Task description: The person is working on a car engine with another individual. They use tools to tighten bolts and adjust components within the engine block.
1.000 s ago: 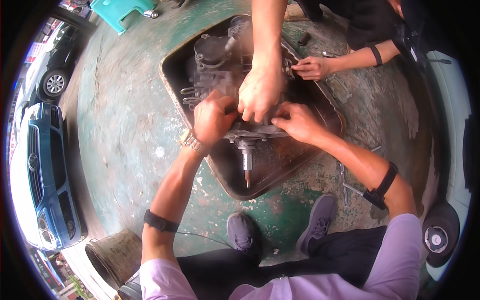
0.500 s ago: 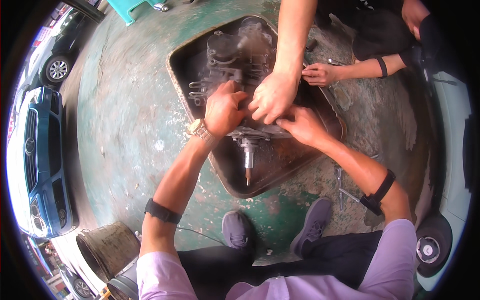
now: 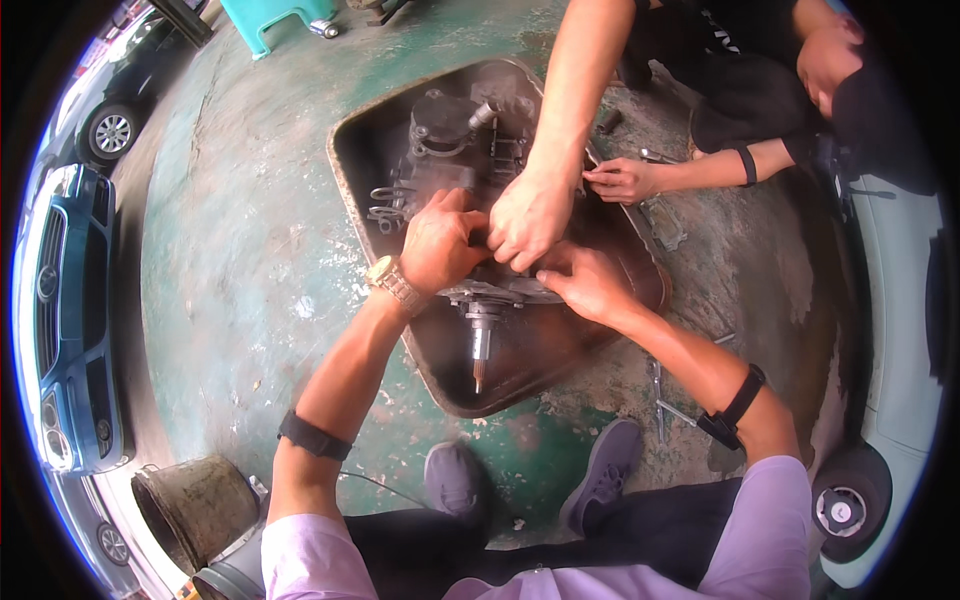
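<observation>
A dark metal gearbox lies in a rusty rectangular tray, its splined shaft pointing toward me. My left hand, below a wristwatch, rests on the gearbox casing with its fingers curled and their tips hidden. On the casing's near right part lies my right hand, thumb and fingers bent inward; whatever they grip cannot be made out. Between my two hands a co-worker's hand reaches down onto the same spot. The co-worker's other hand is at the tray's right rim.
Metal tools lie on the green floor right of the tray. A dirty bucket stands at lower left. Cars, among them a blue one, line the left; a pale car is at right. A turquoise stool stands at the back.
The whole view has shifted slightly, so the tray appears lower and further left. My hands and the co-worker's hand stay at the same part of the gearbox.
</observation>
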The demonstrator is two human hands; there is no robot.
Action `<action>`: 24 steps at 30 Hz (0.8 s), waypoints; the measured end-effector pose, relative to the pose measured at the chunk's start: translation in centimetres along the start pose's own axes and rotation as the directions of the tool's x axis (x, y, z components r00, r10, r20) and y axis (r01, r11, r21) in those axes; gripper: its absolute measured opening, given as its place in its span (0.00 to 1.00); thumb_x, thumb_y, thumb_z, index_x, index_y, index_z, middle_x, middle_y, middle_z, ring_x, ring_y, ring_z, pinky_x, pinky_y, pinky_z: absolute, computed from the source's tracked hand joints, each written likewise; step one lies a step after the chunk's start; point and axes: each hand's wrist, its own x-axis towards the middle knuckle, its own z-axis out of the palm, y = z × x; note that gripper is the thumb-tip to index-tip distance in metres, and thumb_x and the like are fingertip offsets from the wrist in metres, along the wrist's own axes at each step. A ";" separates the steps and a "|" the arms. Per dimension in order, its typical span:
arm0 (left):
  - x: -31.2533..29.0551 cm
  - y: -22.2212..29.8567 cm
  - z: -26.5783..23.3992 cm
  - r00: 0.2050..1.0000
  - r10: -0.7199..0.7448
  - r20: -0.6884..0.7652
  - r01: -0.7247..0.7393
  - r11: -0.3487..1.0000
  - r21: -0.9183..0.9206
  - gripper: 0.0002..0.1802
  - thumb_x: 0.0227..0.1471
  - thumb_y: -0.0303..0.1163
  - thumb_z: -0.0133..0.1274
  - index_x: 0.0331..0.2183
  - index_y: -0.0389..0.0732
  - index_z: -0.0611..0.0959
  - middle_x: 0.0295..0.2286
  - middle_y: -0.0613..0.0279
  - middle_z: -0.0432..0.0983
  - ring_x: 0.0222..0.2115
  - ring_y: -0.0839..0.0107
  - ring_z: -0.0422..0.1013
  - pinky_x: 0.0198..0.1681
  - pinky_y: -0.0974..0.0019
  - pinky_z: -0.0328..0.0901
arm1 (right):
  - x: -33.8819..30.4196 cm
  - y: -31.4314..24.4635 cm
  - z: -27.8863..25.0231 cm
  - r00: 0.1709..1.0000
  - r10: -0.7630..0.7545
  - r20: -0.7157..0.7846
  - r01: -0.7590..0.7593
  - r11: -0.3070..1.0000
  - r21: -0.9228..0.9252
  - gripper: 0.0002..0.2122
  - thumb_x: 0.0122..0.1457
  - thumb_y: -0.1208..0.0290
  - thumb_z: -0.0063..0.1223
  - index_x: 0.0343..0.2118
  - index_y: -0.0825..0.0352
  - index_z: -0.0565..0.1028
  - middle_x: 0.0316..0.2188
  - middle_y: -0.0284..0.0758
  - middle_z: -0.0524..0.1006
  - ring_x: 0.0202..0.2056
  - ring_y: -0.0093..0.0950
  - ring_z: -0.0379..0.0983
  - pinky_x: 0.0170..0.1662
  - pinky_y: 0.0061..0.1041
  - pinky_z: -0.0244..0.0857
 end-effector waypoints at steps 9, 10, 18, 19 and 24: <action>0.3 0.1 -0.6 0.981 -0.080 0.175 0.079 0.997 0.009 0.21 0.32 0.34 0.69 0.35 0.44 0.85 0.36 0.55 0.72 0.41 0.53 0.67 0.45 0.55 0.65 | 0.1 0.5 0.7 0.980 -0.175 -0.096 0.186 0.976 0.117 0.14 0.54 0.64 0.59 0.39 0.68 0.78 0.31 0.50 0.80 0.34 0.45 0.79 0.36 0.39 0.70; 0.2 0.0 -0.5 0.987 -0.052 0.152 0.049 0.998 0.027 0.23 0.31 0.34 0.70 0.36 0.44 0.85 0.36 0.55 0.73 0.41 0.53 0.68 0.45 0.55 0.66 | 0.0 0.5 0.5 0.985 -0.160 -0.067 0.166 0.982 0.085 0.13 0.55 0.66 0.59 0.39 0.69 0.78 0.31 0.48 0.80 0.34 0.41 0.78 0.37 0.37 0.69; 0.2 -0.3 0.0 0.990 -0.016 0.139 0.007 0.998 0.066 0.24 0.32 0.34 0.68 0.39 0.45 0.85 0.37 0.55 0.74 0.40 0.52 0.70 0.46 0.56 0.66 | -0.4 -0.5 -0.1 1.000 -0.017 -0.021 0.017 1.000 0.014 0.14 0.56 0.67 0.59 0.39 0.74 0.78 0.33 0.44 0.81 0.35 0.31 0.78 0.41 0.31 0.69; 0.3 -0.2 0.0 0.990 -0.016 0.141 0.007 0.998 0.066 0.24 0.32 0.34 0.68 0.39 0.45 0.85 0.36 0.56 0.74 0.40 0.52 0.70 0.46 0.56 0.66 | -0.5 -0.6 -0.1 0.999 0.035 -0.018 -0.035 0.999 0.004 0.15 0.56 0.67 0.60 0.40 0.74 0.77 0.34 0.43 0.81 0.36 0.31 0.78 0.41 0.31 0.69; 0.2 -0.1 0.2 0.997 -0.007 0.072 0.001 0.997 0.080 0.15 0.34 0.44 0.67 0.29 0.51 0.87 0.29 0.56 0.71 0.34 0.53 0.68 0.37 0.54 0.66 | -0.6 -0.9 -0.3 0.997 0.072 0.029 -0.073 0.997 0.036 0.15 0.56 0.66 0.61 0.40 0.73 0.77 0.35 0.42 0.81 0.36 0.29 0.78 0.42 0.28 0.69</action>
